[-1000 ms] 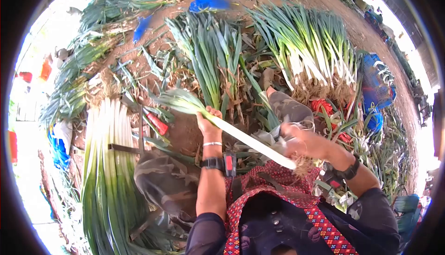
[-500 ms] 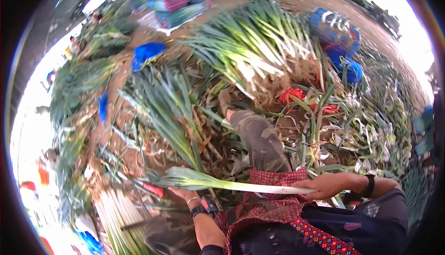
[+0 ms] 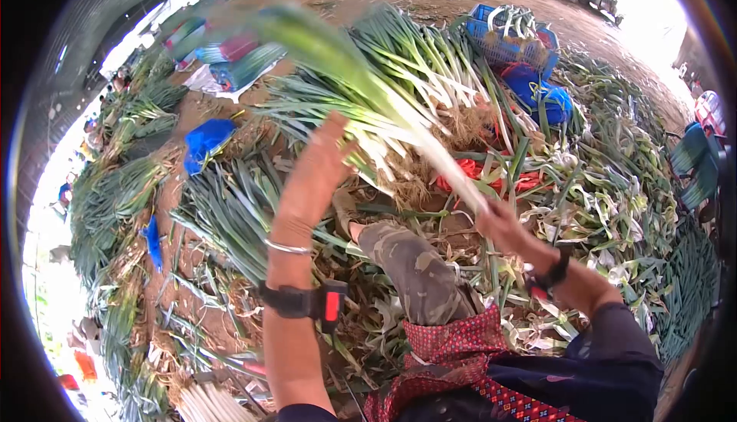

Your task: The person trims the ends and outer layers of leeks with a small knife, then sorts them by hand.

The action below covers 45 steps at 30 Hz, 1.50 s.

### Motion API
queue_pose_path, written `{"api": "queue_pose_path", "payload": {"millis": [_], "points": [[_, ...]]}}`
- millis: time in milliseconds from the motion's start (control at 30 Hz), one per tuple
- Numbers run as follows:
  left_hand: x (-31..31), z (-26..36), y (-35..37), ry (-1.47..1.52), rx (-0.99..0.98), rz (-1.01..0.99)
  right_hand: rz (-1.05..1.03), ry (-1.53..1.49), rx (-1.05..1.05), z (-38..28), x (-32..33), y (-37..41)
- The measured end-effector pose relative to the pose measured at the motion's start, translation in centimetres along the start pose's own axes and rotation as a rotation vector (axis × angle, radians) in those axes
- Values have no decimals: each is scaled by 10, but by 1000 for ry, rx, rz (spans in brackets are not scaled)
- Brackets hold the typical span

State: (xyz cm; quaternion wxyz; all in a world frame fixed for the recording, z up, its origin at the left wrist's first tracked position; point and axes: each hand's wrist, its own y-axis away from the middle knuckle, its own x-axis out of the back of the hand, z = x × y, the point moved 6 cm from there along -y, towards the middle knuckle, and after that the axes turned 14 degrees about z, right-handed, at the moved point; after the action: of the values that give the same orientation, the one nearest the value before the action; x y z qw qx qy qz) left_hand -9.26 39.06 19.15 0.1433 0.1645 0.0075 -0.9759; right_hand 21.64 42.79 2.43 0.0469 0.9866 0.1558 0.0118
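My right hand [image 3: 503,230] is closed around the white root end of a long leek [image 3: 430,149]. The leek slants up and left in front of me, its green top blurred by motion. My left hand [image 3: 318,162] is raised left of it, apart from the leek, fingers stretched out and a little blurred, with nothing visible in them. Beyond both hands lies a pile of leeks [image 3: 441,61] with white stems and brown roots towards me. Another heap of leeks [image 3: 230,207] lies left of my left forearm.
Red ties [image 3: 522,182] lie by the roots. A blue crate [image 3: 510,42] and a blue bundle [image 3: 541,95] stand behind them. Stripped leaves [image 3: 606,215] cover the right side. A blue bag [image 3: 206,144] lies at left. White stems [image 3: 207,403] show at the bottom left.
My right hand has swung the leek from lying level across my lap up and forward over the pile. My left hand has left the leaf end and risen forward.
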Motion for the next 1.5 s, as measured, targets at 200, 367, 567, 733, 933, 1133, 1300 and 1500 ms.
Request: {"api": "queue_pose_path", "payload": {"millis": [200,367,567,733,933,1133,1300,1500], "points": [[69,-128,80,-125,286,212,454,863,362,-86,67,-256],[190,-227,238,-4,510,701,675,832,407,-37,48,-331],[236,-255,361,350,436,1085,-178,482,63,76,-253,-221],[254,-257,384,505,305,1231,-709,419,-407,198,-438,-44],[278,-265,428,561,334,1388,-751,972,-195,351,-446,166],[283,-272,454,501,353,1415,-682,887,-415,356,-438,198],[286,-298,452,-131,350,1340,-717,347,-380,288,-483,180],[233,-278,426,-39,403,1171,-697,295,-479,197,-486,160]]}}
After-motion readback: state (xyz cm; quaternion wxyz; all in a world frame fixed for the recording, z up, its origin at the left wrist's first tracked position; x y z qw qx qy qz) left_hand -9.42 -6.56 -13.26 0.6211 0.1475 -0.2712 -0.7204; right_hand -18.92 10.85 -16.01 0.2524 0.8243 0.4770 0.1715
